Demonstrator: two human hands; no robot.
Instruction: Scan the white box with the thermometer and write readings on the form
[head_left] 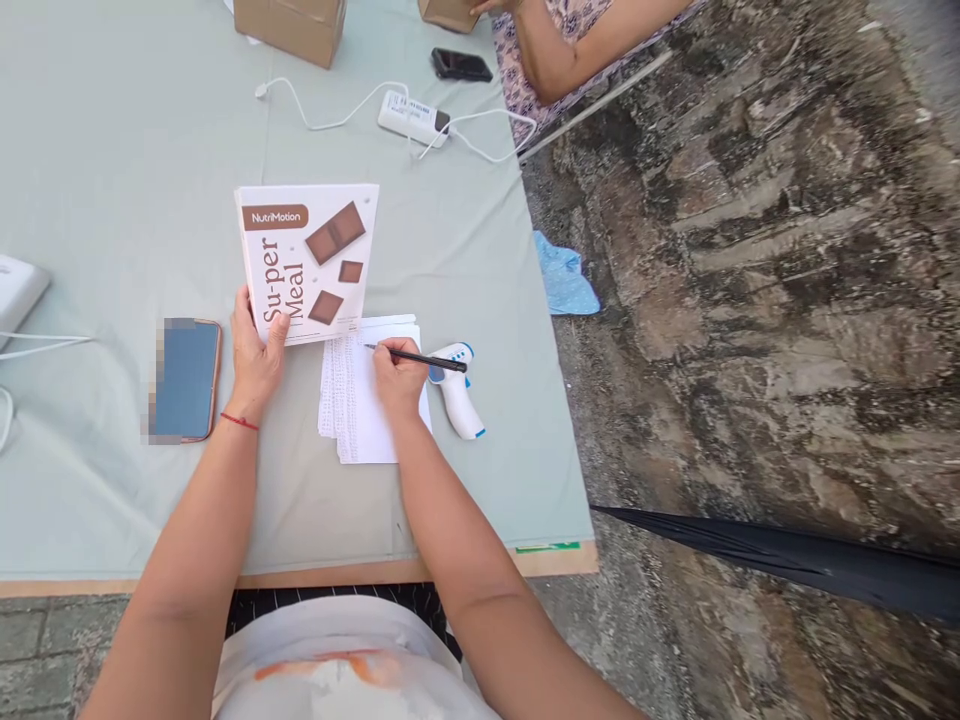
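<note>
My left hand (255, 350) grips the near edge of a white NutriMotion "Su-per Meal" box (309, 260), which stands tilted on the table. In my right hand (397, 375) is a black pen (420, 358), its tip on a sheet of white paper (360, 400) with printed columns. The paper lies flat just right of the box. A white and blue handheld scanner (457, 390) rests on the table beside my right hand.
A smartphone (186, 380) lies left of my left hand. A power strip (412, 118) with white cables, a black phone (460, 65) and cardboard boxes (289, 25) sit farther back. Another person's arm (577, 45) reaches in at the top. The table edge (555, 555) runs near me; a blue cloth (564, 280) lies on the ground.
</note>
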